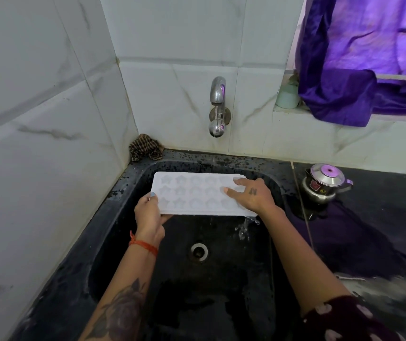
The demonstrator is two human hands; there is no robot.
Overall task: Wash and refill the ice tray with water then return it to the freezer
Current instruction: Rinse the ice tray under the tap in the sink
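The white ice tray (197, 194) lies long side left to right over the black sink (128, 183). The left hand (149, 215) grips its left end; the right hand (252, 194) presses flat fingers on top.

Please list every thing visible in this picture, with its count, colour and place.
ice tray: one, white, star-shaped cells, held over the sink
sink: one, black, in the corner
drain: one, metal, sink bottom
tap: one, chrome, on the wall above the sink
cloth: one, brown checked, sink's back left corner
kettle: one, steel, counter right of the sink
curtain: one, purple, upper right
cup: one, pale green, window ledge
left hand: grips the tray's left end
right hand: fingers on the tray's right part
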